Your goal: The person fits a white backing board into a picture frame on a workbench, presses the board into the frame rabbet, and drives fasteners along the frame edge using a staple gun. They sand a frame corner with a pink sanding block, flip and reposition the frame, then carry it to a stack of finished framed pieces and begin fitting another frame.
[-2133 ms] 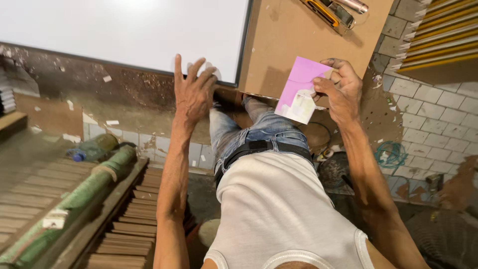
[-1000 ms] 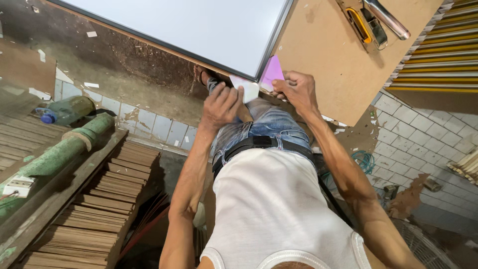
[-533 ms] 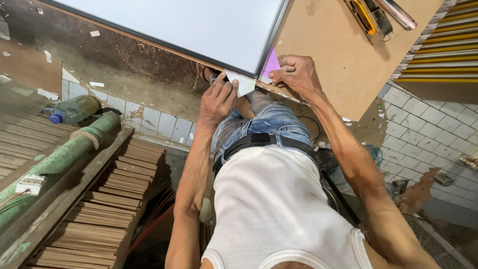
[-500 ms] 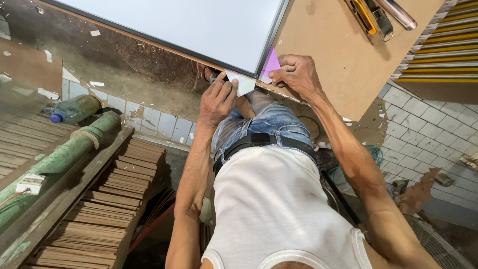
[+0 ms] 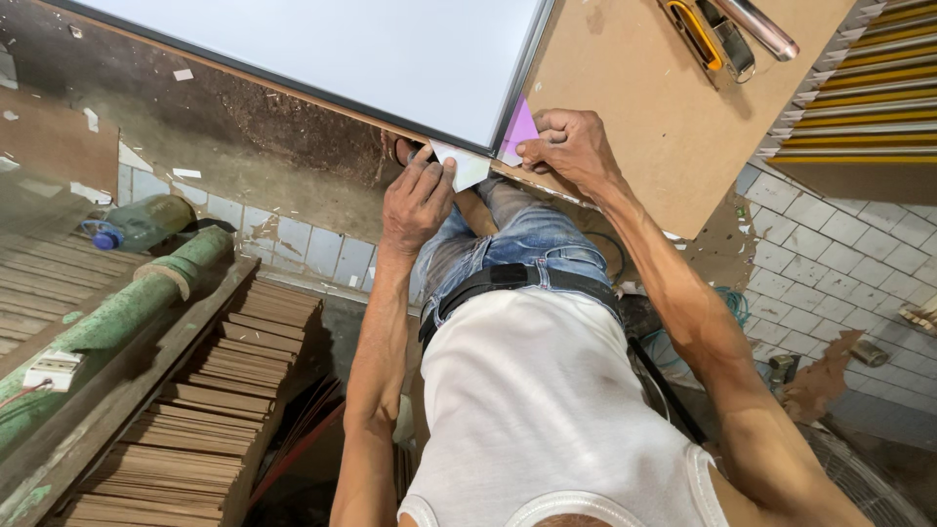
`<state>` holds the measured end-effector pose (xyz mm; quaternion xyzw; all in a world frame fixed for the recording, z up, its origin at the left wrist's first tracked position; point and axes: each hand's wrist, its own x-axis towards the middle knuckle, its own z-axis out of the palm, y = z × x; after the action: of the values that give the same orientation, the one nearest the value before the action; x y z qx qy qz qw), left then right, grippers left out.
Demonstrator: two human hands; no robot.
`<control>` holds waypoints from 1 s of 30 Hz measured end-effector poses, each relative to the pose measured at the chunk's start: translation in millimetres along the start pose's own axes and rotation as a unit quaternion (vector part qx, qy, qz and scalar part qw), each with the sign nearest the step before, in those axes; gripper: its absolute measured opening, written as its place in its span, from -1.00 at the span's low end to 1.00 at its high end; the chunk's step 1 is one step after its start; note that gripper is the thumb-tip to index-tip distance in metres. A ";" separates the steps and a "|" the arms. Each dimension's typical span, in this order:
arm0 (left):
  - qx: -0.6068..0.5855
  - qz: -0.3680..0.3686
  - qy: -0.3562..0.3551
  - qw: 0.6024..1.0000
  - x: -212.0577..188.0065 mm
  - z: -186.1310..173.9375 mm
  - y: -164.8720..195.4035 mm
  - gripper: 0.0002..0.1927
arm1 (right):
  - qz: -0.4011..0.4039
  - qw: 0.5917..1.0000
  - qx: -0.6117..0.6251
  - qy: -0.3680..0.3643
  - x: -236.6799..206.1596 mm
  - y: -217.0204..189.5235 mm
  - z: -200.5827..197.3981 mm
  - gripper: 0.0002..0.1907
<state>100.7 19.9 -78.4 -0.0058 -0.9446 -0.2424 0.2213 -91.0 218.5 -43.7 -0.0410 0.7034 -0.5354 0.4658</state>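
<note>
At panel corner: left hand [image 5: 418, 200] pinches white sheet [image 5: 467, 167]; right hand [image 5: 566, 146] grips pink sheet [image 5: 519, 129].

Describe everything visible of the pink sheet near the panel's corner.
The pink sheet is thin, flat and paper-like, pink to violet. Only a small triangular part shows; the rest is hidden under the white panel and the right hand, which presses its lower edge. It lies on the brown board.

We saw a smooth, matt white panel [image 5: 332, 49], matt brown fibreboard [image 5: 634, 127], and rough stacked wood strips [image 5: 205, 410].
</note>
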 end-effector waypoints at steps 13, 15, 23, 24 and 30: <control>-0.007 -0.012 0.019 1.000 -5.0 5.8 2.3 -0.62 | 0.008 1.000 0.001 0.000 -1.1 -3.2 -1.1 -0.77; -0.012 -0.009 0.020 1.000 -4.8 5.3 2.5 -0.61 | 0.003 1.000 -0.001 -0.002 -0.6 -2.3 -1.6 -0.78; -0.011 -0.014 0.020 1.000 -2.0 5.5 4.3 -0.63 | 0.007 1.000 -0.007 0.003 0.9 -0.3 -2.8 -0.77; -0.007 -0.016 0.019 1.000 -1.9 5.9 4.8 -0.63 | 0.003 1.000 -0.016 0.003 0.8 -0.7 -3.0 -0.77; 0.010 -0.007 0.029 0.999 0.8 4.8 6.5 -0.64 | 0.017 1.000 0.005 -0.001 -3.3 -6.6 -4.8 -0.72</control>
<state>98.8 27.7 -78.9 0.0097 -0.9400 -0.2347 0.2476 -95.4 221.0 -36.5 -0.0270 0.7005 -0.5311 0.4758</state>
